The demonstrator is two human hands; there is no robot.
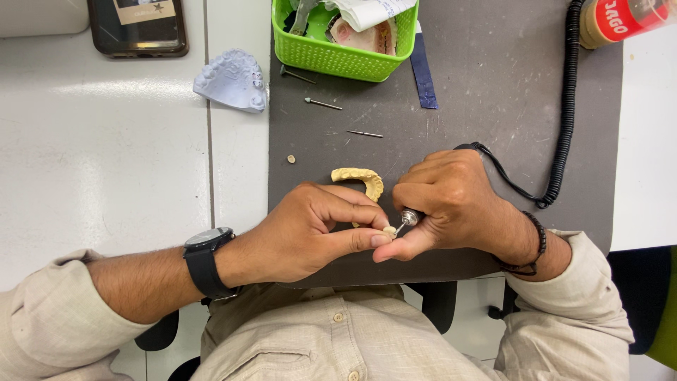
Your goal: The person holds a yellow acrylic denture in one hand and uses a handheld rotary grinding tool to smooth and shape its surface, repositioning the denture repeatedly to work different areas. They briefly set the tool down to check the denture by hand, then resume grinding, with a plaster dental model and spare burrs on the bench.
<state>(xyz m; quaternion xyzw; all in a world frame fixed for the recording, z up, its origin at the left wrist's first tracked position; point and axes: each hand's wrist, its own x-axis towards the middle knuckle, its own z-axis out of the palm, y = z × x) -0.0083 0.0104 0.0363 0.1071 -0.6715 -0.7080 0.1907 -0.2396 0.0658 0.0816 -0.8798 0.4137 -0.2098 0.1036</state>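
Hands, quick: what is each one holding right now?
Left hand: closed, pinching a small cream dental piece between thumb and fingers.
Right hand: closed around a rotary handpiece, its bur at the piece.

There is just one camera, and it sits on the person's head, looking almost straight down at the desk from close above. The near edge of the picture shows the person's own shirt (331, 339) and sleeves, the left hand (310, 229) and right hand (451, 204) meet close to the middle, and the far edge reaches a green basket (338, 56) and a dark phone (137, 27) at the back of the white table (106, 162). With only this one view, no part of the scene is shared with another camera.
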